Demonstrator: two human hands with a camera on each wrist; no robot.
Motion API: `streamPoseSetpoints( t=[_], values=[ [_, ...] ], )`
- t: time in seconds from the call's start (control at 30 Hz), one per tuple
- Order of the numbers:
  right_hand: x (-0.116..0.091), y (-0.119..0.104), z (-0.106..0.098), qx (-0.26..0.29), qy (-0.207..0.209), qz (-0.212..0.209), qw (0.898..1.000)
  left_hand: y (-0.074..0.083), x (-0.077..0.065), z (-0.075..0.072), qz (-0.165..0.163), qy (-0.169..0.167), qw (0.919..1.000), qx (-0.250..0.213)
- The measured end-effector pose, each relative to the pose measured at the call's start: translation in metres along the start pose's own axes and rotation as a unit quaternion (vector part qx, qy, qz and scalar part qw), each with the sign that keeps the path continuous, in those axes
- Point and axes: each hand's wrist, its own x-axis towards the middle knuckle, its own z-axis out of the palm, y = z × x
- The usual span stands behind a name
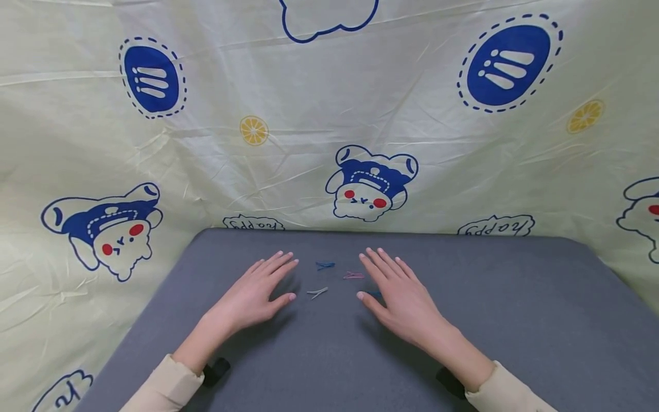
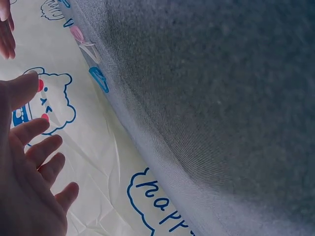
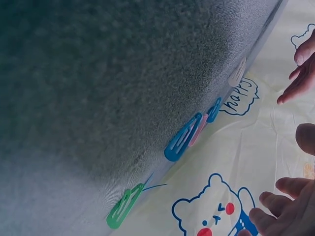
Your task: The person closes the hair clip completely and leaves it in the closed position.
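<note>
Blue clip (image 1: 377, 294), partly behind right hand (image 1: 407, 302)

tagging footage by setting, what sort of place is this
Probably a makeshift indoor filming corner, though the wider room is out of view: a pale cartoon-printed sheet stretches behind a grey table, and small hair clips lie on it.

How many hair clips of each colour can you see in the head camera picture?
Blue clips: 2, one partly hidden by the right hand
Pink clip: 1
White clip: 1
Total visible there: 4
</note>
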Motion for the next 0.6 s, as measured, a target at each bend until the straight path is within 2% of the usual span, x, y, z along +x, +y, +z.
streamPoseSetpoints(
  t=[0.17, 0.6],
  values=[
    [0.006, 0.0, 0.005, 0.015, 0.007, -0.016, 1.0, -0.002, 0.003, 0.003, 0.009, -0.004, 0.9997, -0.021],
    [0.018, 0.0, 0.015, 0.075, 0.035, -0.042, 0.996, -0.009, 0.007, 0.008, -0.007, -0.001, 0.9953, -0.097]
  ],
)
